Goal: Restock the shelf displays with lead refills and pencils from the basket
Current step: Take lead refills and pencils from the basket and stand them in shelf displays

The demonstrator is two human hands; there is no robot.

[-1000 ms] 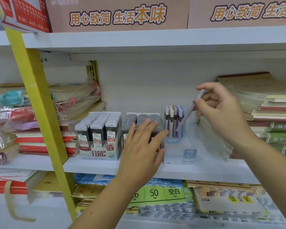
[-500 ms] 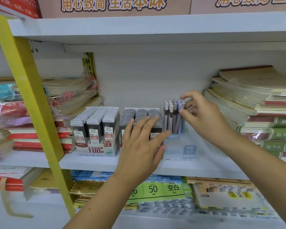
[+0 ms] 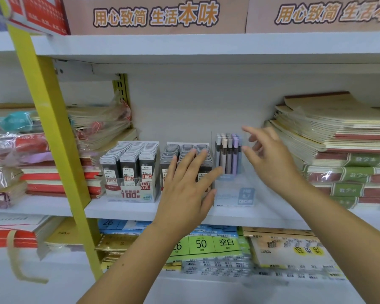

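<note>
Two display boxes of lead refills stand side by side on the white shelf (image 3: 123, 210): the left refill box (image 3: 131, 170) marked HB 0.5, and the middle refill box (image 3: 185, 153). Right of them a clear pencil display (image 3: 233, 194) holds several pastel mechanical pencils (image 3: 227, 153) upright. My left hand (image 3: 188, 187) lies flat with straight fingers against the front of the middle refill box. My right hand (image 3: 267, 159) hovers just right of the pencils, fingers spread and holding nothing. The basket is out of view.
Stacks of notebooks (image 3: 342, 148) fill the shelf's right side, and wrapped notebook bundles (image 3: 53, 154) the left. A yellow upright post (image 3: 51, 137) crosses the left foreground. The shelf below holds paper packs (image 3: 206, 244). Cardboard boxes (image 3: 154, 14) sit on the top shelf.
My right hand set the pencil it held among those in the clear display, let go and drew back a little to the right with fingers spread. My left hand stayed on the middle refill box.
</note>
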